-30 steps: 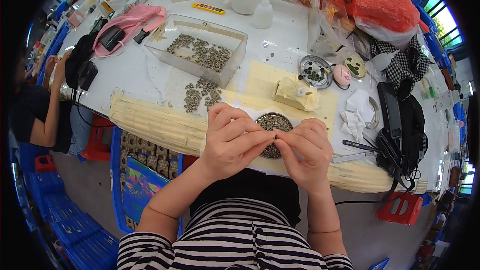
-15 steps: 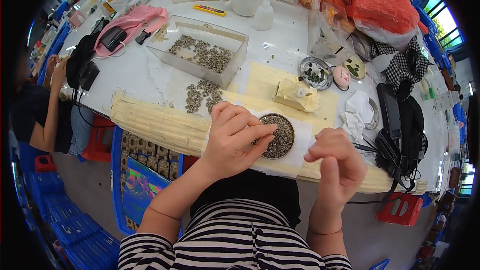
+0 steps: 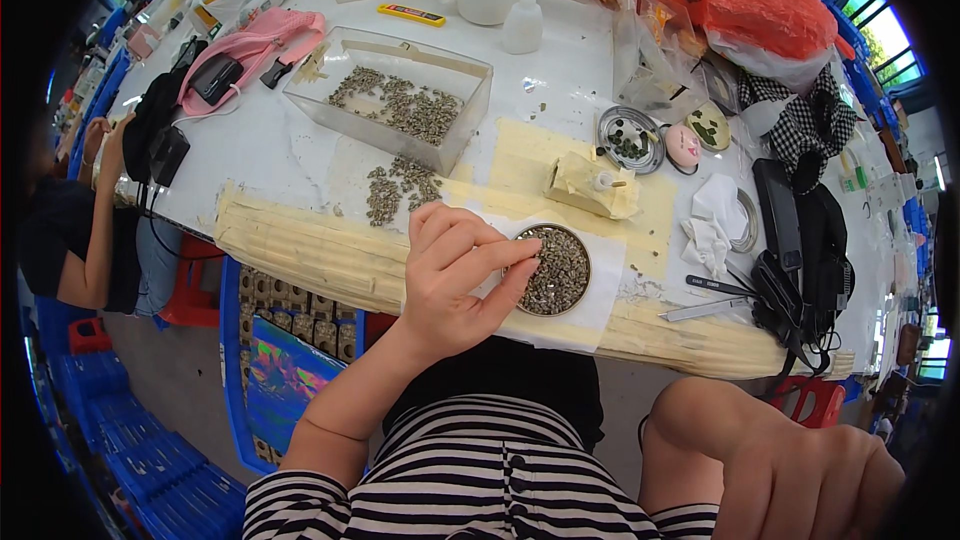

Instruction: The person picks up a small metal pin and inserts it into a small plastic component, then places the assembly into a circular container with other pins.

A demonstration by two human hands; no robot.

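My left hand (image 3: 450,275) is at the left rim of a round dish (image 3: 591,271) filled with small grey-brown metallic bits (image 3: 558,274). Its thumb and forefinger are pinched together over the dish; whatever is between them is too small to make out. Close to the camera at the lower right is my right hand (image 3: 800,470), back up, away from the table. Its fingers are curled and close together, with the tips cut off by the lower edge, so any held thing is hidden. White paper (image 3: 597,310) lies under the dish.
Behind the dish stands a tape-wrapped block (image 3: 585,190). A clear tray (image 3: 465,145) with more bits is at the back left, a loose pile (image 3: 385,195) before it. Tweezers (image 3: 715,284) and a craft knife (image 3: 705,309) lie to the right. Another person's arm (image 3: 100,210) shows at far left.
My right hand has swung from beside the dish down and right, toward the camera, uncovering the tweezers and the knife. My left hand stays pinched at the dish, with little movement.
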